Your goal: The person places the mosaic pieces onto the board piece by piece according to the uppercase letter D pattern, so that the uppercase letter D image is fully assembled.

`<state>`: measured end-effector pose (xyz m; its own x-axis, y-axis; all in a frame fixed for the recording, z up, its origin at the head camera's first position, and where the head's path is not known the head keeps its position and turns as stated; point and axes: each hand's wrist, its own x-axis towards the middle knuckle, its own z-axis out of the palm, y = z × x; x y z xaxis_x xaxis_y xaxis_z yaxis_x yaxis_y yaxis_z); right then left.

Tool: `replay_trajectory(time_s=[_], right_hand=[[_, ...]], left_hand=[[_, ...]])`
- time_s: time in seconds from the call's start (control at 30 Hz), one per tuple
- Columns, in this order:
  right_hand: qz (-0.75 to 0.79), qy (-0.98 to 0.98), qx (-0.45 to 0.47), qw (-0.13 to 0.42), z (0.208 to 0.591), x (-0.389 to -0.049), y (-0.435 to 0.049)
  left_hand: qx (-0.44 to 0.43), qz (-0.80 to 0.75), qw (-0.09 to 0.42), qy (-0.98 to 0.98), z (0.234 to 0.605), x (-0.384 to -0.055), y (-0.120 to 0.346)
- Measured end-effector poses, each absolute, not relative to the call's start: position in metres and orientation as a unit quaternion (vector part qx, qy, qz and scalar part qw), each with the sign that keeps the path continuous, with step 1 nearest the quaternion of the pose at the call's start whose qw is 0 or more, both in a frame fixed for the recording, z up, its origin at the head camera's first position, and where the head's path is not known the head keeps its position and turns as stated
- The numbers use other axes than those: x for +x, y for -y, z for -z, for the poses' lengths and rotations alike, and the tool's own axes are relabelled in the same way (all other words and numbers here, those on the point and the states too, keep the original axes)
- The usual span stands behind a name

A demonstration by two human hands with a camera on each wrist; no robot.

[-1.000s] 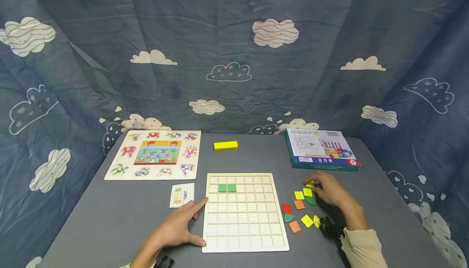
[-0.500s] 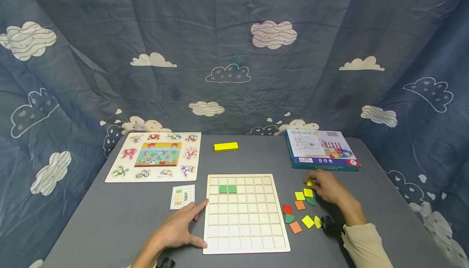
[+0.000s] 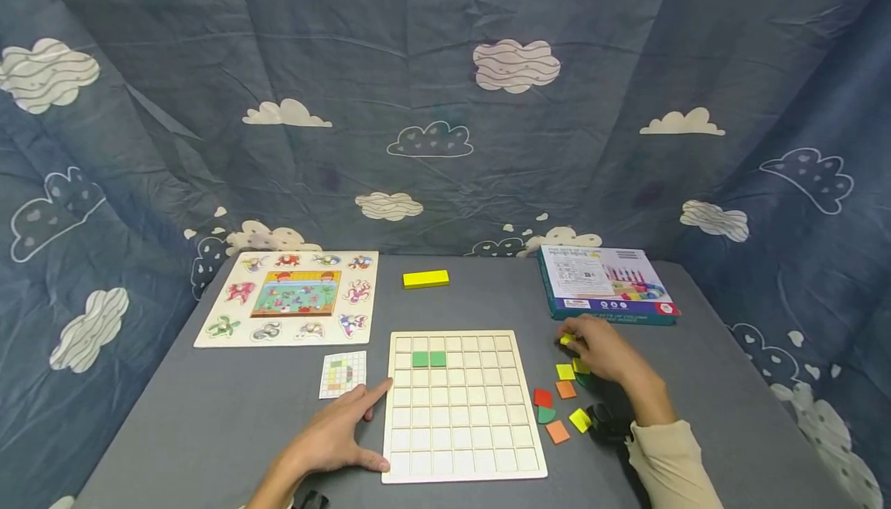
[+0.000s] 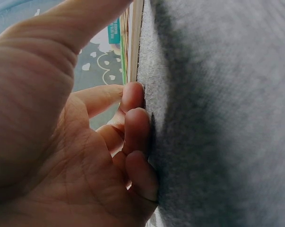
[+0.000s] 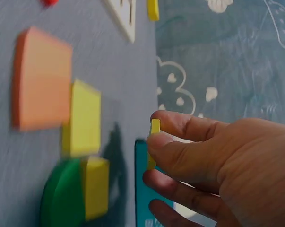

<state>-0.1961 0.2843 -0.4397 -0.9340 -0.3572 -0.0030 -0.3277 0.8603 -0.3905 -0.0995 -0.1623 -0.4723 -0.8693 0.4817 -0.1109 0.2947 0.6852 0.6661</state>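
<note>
Pinched between the thumb and fingers of my right hand (image 3: 604, 348) is a small yellow tile (image 5: 155, 126), lifted off the table in the right wrist view. Below that hand lie yellow tiles (image 3: 564, 372), orange tiles (image 3: 558, 432), a red tile (image 3: 543, 397) and green curved-edge tiles (image 3: 546, 415). My left hand (image 3: 336, 433) rests beside the wooden grid board (image 3: 465, 418), thumb at its lower left corner and index fingertip at its left edge. Two green square tiles (image 3: 428, 359) sit side by side in the board's second row. The left wrist view shows the other fingers (image 4: 137, 130) loosely bent on the table.
A printed pattern card (image 3: 343, 374) lies left of the board. Behind it is a sea-animal puzzle board (image 3: 360, 268). A yellow block (image 3: 426, 279) lies at the back middle, and a game box (image 3: 605, 285) at the back right, just behind my right hand.
My right hand has lifted the yellow tile and moved left towards the board with it. My left hand stays at the board's edge.
</note>
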Motion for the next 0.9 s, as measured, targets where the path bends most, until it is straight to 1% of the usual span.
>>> replay_trajectory(time_s=[0.33,0.47,0.9], right_hand=[[0.218,-0.951,-0.218,0.018,0.438,-0.199,-0.257],[0.224,-0.946,-0.233,0.011,0.439,-0.199,-0.247],[0.218,-0.942,-0.253,0.036,0.439,-0.198,-0.208]], left_hand=[[0.223,-0.324,0.127,-0.911,0.472,-0.099,0.163],[0.219,-0.332,0.132,-0.908,0.472,-0.099,0.163],[0.218,-0.332,0.135,-0.908,0.473,-0.1,0.162]])
